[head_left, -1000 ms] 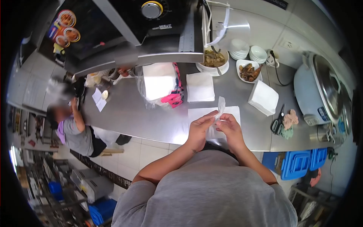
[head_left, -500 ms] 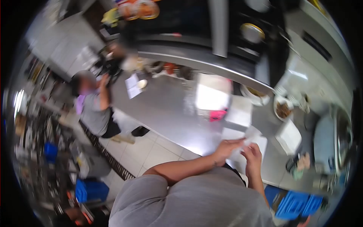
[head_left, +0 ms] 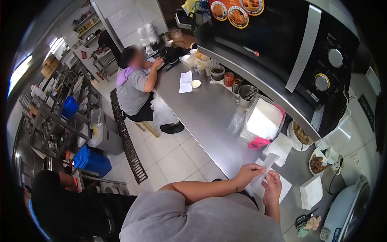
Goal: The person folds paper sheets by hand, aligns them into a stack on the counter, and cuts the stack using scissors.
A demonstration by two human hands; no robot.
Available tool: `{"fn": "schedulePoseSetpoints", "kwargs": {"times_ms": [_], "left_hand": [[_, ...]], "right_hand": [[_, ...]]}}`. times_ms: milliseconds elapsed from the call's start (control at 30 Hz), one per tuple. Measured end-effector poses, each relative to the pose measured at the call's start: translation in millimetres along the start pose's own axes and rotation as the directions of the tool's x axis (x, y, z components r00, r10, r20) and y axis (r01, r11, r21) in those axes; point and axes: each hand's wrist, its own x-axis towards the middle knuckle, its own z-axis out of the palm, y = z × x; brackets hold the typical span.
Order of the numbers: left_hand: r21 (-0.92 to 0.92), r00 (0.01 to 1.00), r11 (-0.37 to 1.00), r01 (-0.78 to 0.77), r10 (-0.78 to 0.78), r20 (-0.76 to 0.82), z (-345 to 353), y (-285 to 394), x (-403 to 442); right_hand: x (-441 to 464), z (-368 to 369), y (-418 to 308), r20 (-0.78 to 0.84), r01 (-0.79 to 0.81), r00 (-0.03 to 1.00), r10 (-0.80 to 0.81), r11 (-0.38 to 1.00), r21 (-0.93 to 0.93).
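Observation:
Both my hands are over the steel counter, closed on a narrow white folded paper napkin [head_left: 270, 160]. My left hand [head_left: 248, 176] grips it from the left, with the fingers bent around its edge. My right hand [head_left: 273, 187] pinches its lower part from the right. Whether anything lies inside the fold cannot be seen. Beneath the hands, white napkins [head_left: 284, 186] lie flat on the counter. Just beyond is another white napkin pile [head_left: 279, 147], beside a clear container of white sheets [head_left: 263, 120] with a pink part.
A microwave [head_left: 258, 36] overhangs the counter [head_left: 189, 117]. At right are a napkin stack [head_left: 311, 192], a bowl of food [head_left: 317, 162], scissors [head_left: 301, 218] and a pale blue appliance [head_left: 342, 209]. A seated person [head_left: 135, 88] is at the far end; another in black [head_left: 72, 205] stands behind left.
My view has turned, so the counter and microwave sit farther right and look sharper. A person in black now shows at lower left. Both hands keep hold of the napkin, which looks narrower.

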Motion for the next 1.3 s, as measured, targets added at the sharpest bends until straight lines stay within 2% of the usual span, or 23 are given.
{"fn": "schedulePoseSetpoints", "kwargs": {"times_ms": [133, 233, 333, 567, 633, 667, 733, 767, 833, 867, 933, 967, 1033, 1067, 1167, 1267, 1300], "left_hand": [[-0.019, 0.999, 0.999, 0.028, -0.029, -0.028, -1, -6, 3], [-0.129, 0.996, 0.987, 0.091, -0.093, -0.012, 4, -7, -7], [-0.187, 0.993, 0.976, 0.111, -0.115, -0.007, 10, 4, -9], [-0.229, 0.996, 0.970, 0.088, -0.084, 0.027, 17, -1, -6], [0.021, 0.994, 0.994, -0.112, 0.112, -0.011, 14, -18, 6], [0.145, 0.978, 0.968, -0.205, 0.209, -0.013, 12, -29, 11], [0.399, 0.933, 0.845, -0.356, 0.345, 0.103, 20, -7, -2], [0.508, 0.901, 0.748, -0.427, 0.397, 0.173, 21, 4, -5], [0.655, 0.742, 0.430, -0.622, 0.591, 0.316, 18, 12, -3], [0.692, 0.640, 0.240, -0.681, 0.654, 0.403, 17, 16, -2], [0.664, 0.669, 0.302, -0.684, 0.623, 0.406, 16, 24, -2], [0.650, 0.686, 0.337, -0.682, 0.603, 0.407, 17, 26, -3], [0.445, 0.841, 0.719, -0.534, 0.399, 0.365, 22, 33, -8], [0.317, 0.884, 0.857, -0.405, 0.279, 0.375, 23, 37, -7], [0.023, 0.894, 0.971, -0.237, 0.209, 0.397, 22, 43, 0], [0.015, 0.927, 0.987, -0.160, 0.145, 0.345, 8, 46, 6], [0.033, 0.929, 0.981, -0.194, 0.173, 0.327, 6, 49, 4]], "right_hand": [[8, -4, 8, 0.056, -0.010, 0.998, 0.009, 1.000, 0.007], [8, -8, 5, 0.049, -0.095, 0.995, 0.090, 0.987, 0.129], [11, -20, 10, 0.064, -0.093, 0.995, 0.079, 0.964, 0.250], [2, -19, -6, 0.056, -0.080, 0.996, 0.067, 0.960, 0.267], [2, -19, -8, 0.034, -0.090, 0.996, 0.084, 0.944, 0.317], [2, -22, -9, 0.036, -0.050, 0.998, 0.041, 0.954, 0.296], [2, -29, -7, 0.041, 0.022, 0.999, -0.034, 0.967, 0.255], [3, -33, -10, -0.011, 0.048, 0.999, -0.047, 0.973, 0.225], [4, -40, -27, -0.112, 0.096, 0.991, -0.079, 0.983, 0.157], [5, -43, -36, -0.138, 0.196, 0.970, -0.198, 0.980, -0.022], [3, -48, -56, -0.124, 0.357, 0.896, -0.427, 0.856, -0.373], [0, -49, -68, -0.012, 0.368, 0.907, -0.420, 0.809, -0.459], [-8, -35, -94, 0.221, 0.439, 0.897, -0.384, 0.708, -0.553], [-7, -30, -101, 0.333, 0.484, 0.875, -0.352, 0.649, -0.587], [3, -23, -104, 0.402, 0.460, 0.877, -0.261, 0.698, -0.549], [12, -24, -102, 0.408, 0.473, 0.872, -0.271, 0.680, -0.560], [11, -21, -102, 0.414, 0.482, 0.868, -0.274, 0.669, -0.566]]}}
